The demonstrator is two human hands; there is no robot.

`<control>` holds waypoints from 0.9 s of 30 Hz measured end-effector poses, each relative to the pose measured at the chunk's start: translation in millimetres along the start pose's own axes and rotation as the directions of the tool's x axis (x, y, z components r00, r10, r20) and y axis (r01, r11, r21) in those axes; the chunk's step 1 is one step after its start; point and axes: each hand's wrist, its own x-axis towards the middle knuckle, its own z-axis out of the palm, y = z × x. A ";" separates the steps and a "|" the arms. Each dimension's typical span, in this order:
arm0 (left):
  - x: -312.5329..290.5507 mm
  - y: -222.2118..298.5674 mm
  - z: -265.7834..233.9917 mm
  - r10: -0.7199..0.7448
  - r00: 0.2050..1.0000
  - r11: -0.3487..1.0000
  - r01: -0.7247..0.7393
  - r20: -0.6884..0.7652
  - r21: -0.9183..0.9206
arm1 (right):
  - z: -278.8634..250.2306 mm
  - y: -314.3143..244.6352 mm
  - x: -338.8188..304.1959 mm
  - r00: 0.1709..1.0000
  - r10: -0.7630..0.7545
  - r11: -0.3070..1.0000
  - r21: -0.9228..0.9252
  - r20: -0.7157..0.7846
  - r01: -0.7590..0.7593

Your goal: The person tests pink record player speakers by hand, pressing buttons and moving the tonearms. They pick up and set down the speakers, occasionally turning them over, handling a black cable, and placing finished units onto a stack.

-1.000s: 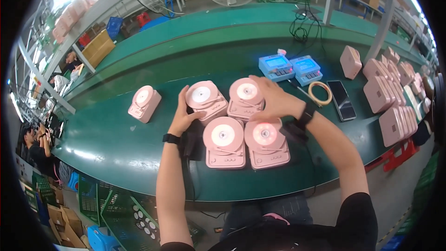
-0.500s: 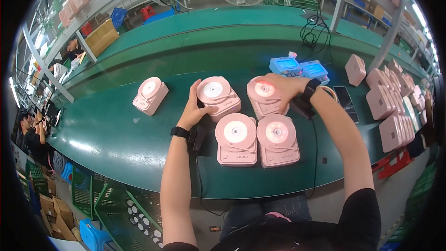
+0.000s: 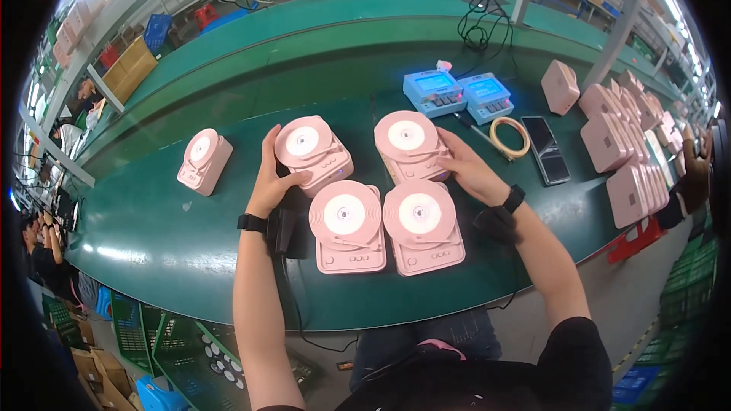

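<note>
My left hand is closed around the left side of a pink record-player-shaped device, its thumb on the front edge near the buttons. On the right, my right hand grips the right side of a matching device, with the thumb at its front corner. Both stand on the green table. Just nearer to me, two more such devices, a left one and a right one, sit side by side with white discs on top. A fifth device stands apart at the left.
Two blue boxes with lit screens, a left one and a right one, stand behind. A tape roll and a phone lie at right, near stacked pink devices. Black cables hang by my wrists. Green crates stand below left.
My right hand has moved off the top of its device's disc to the right side. That disc's red glow is now white. The whole view has shifted, with things appearing further left.
</note>
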 end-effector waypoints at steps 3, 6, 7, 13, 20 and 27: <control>-1.8 4.5 -1.1 -0.018 1.000 1.000 0.018 -0.023 -0.009 | 9.3 -0.9 -0.1 0.992 0.047 0.998 0.056 -0.117 -0.041; -3.4 1.8 -2.1 0.008 1.000 1.000 -0.008 -0.029 0.018 | 15.2 -4.2 0.7 0.991 0.024 1.000 0.009 -0.133 -0.023; -4.9 0.6 -1.3 0.024 0.999 0.999 -0.023 -0.031 0.028 | 16.1 -3.9 -0.3 0.990 0.011 1.000 -0.019 -0.143 -0.014; -4.1 -3.0 -1.2 0.055 0.998 0.990 -0.050 -0.039 0.133 | 11.5 7.7 -1.5 0.985 -0.063 0.995 -0.084 -0.161 0.050; -4.2 0.7 -0.5 0.052 0.997 0.984 -0.043 -0.049 0.172 | 21.0 5.5 0.3 0.973 -0.184 0.968 -0.197 -0.142 0.155; -4.2 -11.0 -3.2 0.076 0.995 0.987 -0.066 -0.062 0.147 | 19.1 6.6 2.1 0.981 -0.147 0.981 -0.149 -0.124 0.128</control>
